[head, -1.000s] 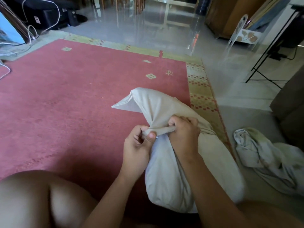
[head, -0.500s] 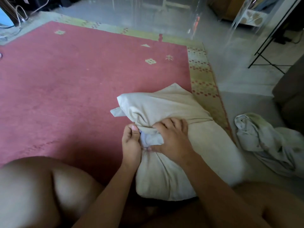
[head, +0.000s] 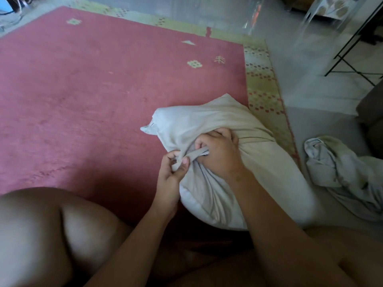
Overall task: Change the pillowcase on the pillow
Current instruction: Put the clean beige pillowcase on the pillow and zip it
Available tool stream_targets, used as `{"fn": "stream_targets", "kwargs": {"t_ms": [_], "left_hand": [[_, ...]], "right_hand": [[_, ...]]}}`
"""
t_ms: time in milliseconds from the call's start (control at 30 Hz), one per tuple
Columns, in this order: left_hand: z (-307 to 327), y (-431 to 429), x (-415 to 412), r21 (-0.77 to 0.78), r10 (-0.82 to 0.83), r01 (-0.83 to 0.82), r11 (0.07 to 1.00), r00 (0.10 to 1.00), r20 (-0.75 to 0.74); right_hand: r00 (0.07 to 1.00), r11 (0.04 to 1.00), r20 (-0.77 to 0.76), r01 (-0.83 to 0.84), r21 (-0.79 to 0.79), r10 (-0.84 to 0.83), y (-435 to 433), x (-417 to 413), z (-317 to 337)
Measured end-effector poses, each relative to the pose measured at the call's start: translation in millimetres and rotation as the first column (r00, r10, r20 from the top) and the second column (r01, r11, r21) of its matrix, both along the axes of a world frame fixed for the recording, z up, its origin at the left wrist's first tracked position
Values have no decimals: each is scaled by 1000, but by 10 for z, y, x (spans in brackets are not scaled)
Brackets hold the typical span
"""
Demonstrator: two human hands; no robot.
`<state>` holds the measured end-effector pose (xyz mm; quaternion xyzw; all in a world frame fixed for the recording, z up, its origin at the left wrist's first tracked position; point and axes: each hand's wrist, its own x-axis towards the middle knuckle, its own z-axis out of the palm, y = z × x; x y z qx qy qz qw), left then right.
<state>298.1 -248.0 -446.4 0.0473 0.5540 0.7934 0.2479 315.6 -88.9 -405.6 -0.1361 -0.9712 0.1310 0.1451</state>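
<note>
A plump pillow (head: 267,179) in a pale cream pillowcase (head: 207,119) lies on the rug's right edge, in front of my knees. My left hand (head: 174,172) pinches a bunched fold of the pillowcase hem between thumb and fingers. Right beside it, my right hand (head: 219,154) grips the same rolled hem, fingers curled into the cloth and pressing into the pillow. One loose corner of the case sticks out to the left. A second crumpled pale pillowcase (head: 339,175) lies on the floor to the right.
A large red rug (head: 99,96) with a green patterned border (head: 263,79) covers the floor to the left and ahead. My bare knee (head: 41,230) fills the lower left. A black metal stand (head: 356,59) and a dark sofa edge (head: 371,121) sit at right.
The pillow's far end, lifted a second ago, has dropped flat onto the rug. Both hands kept their grip on the bunched hem and pulled it slightly apart again.
</note>
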Motion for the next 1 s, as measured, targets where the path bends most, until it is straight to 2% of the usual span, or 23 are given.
{"fn": "stream_targets", "kwargs": {"t_ms": [67,133,167,200,233,267,367,467,533,633,667,733,767,800,867,933,1000], "left_hand": [[15,38,-36,-115,43,-43,992,999,-1],[6,45,-125,-309,78,-90,947,996,-52],[10,41,-178,-451,57,-111,886,990,-131],[27,36,-218,-599,7,-148,787,973,-231],[60,43,-233,-697,-62,-196,689,943,-326],[136,79,-214,-738,-144,-234,633,901,-409],[362,338,-42,-762,-417,-240,601,720,-555],[271,638,119,-833,-641,-265,486,539,-546],[138,746,176,-816,-650,-352,458,494,-578],[12,795,207,-748,-626,-462,476,420,-657],[-5,803,196,-727,-626,-481,490,386,-678],[2,808,167,-703,-621,-486,519,351,-701],[2,806,145,-697,-614,-483,530,348,-708],[7,798,125,-694,-606,-476,541,351,-713],[21,794,93,-688,-577,-458,564,378,-724],[48,813,89,-679,-538,-440,587,415,-734],[104,846,89,-689,-518,-411,596,459,-722]], "right_hand": [[994,995,96,-45,-92,53,93,100,131],[981,985,191,-8,-171,41,279,250,228],[974,983,227,33,-180,9,411,330,245],[966,980,256,83,-183,-34,556,403,237],[960,976,269,127,-177,-76,689,471,221],[956,972,272,161,-174,-110,803,527,187],[960,979,251,161,-125,-126,865,542,104],[966,992,226,116,40,-123,698,465,55],[968,990,234,65,125,-93,654,448,76],[957,981,284,5,194,-61,797,490,187],[948,989,316,-20,149,-29,879,522,236],[952,984,305,32,-176,24,1054,637,320],[968,944,250,77,-319,6,1136,712,341],[978,911,199,139,-389,-64,1248,787,307],[944,843,182,328,-426,-275,1405,945,238],[843,660,334,538,-525,-421,1444,1066,175],[782,483,454,622,-616,-427,1427,1115,120]]}}
